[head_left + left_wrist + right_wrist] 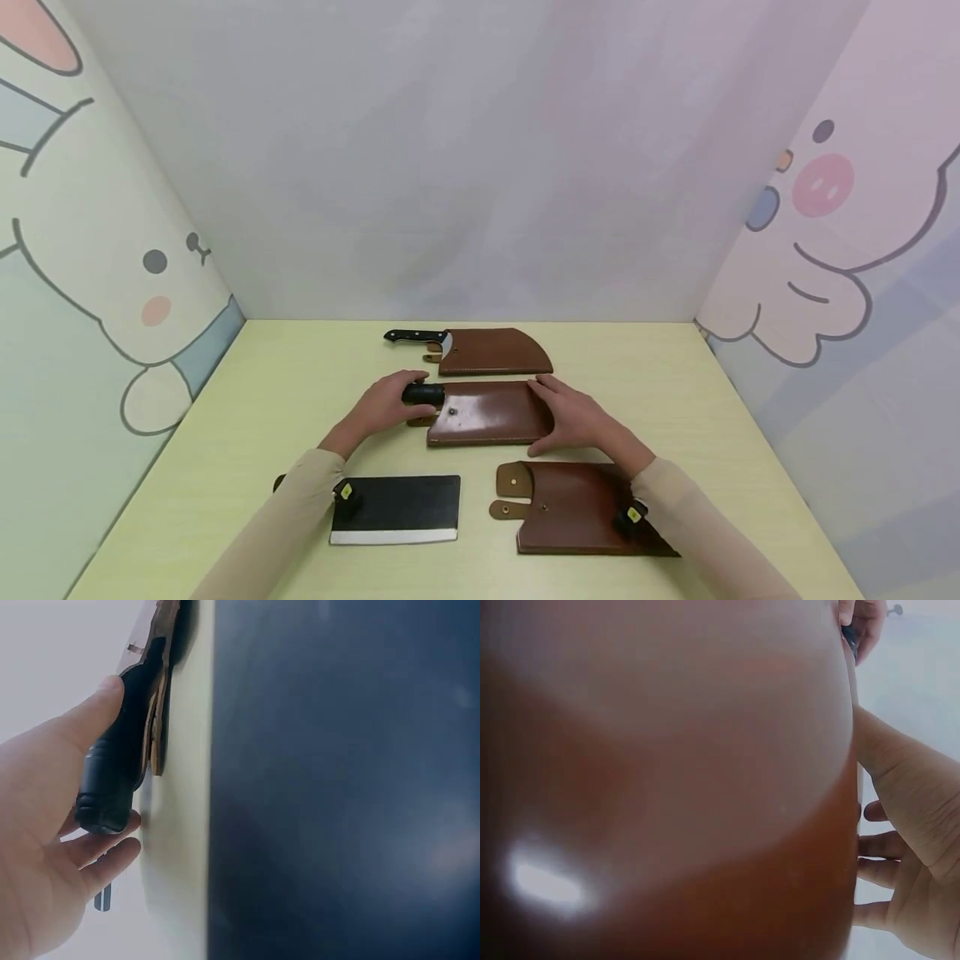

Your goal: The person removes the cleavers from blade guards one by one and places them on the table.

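Observation:
In the head view, a cleaver in a glossy brown leather sheath (pixel 487 414) lies crosswise at the middle of the table. My left hand (pixel 384 404) is at its black handle (pixel 105 787), the thumb along one side and the fingers round the other. Over the sheath's right end spreads my right hand (pixel 576 417), fingertips at the far edge and thumb by the near edge. Nearer me lie a bare dark cleaver blade (pixel 405 502), under my left forearm, and a brown sheath (pixel 577 507) with strap tabs, partly hidden by my right forearm.
Farther back lies another knife with a riveted black handle (pixel 416 336), its blade in a rounded brown sheath (pixel 495 352). The pale yellow table (pixel 277 375) meets a grey back wall (pixel 465 167). Side panels with cartoon animals rise at left and right.

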A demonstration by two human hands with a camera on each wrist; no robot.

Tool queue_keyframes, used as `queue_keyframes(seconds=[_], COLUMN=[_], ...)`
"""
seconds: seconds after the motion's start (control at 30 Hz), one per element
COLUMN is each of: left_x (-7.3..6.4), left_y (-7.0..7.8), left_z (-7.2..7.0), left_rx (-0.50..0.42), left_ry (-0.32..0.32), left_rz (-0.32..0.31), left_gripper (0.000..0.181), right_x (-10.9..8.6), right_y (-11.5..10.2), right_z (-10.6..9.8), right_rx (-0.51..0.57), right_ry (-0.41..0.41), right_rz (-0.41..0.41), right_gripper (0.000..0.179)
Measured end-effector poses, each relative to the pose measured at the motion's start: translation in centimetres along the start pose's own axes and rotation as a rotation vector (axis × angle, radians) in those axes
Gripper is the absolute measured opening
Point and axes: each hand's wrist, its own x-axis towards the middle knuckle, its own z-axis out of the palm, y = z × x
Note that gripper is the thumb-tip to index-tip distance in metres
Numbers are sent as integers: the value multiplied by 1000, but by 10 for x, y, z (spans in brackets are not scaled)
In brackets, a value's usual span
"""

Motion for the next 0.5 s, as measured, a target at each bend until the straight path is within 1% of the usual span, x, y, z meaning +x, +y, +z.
queue_keyframes(seconds=[0.1,0.33,0.5], left_x=[1,4,5], left_y=[1,1,2], left_z=[0,1,2], left_rx=[6,29,26], left_ry=[-5,-22,-16], left_rz=[0,52,45], left_gripper=[71,63,55], right_x=[1,3,4], right_y=[-1,-2,-1], right_z=[-1,-2,-2], right_rx=[-7,-3,0], right_ry=[-12,-25,-35], right_rz=[7,-7,-16], right_gripper=[129,127,128])
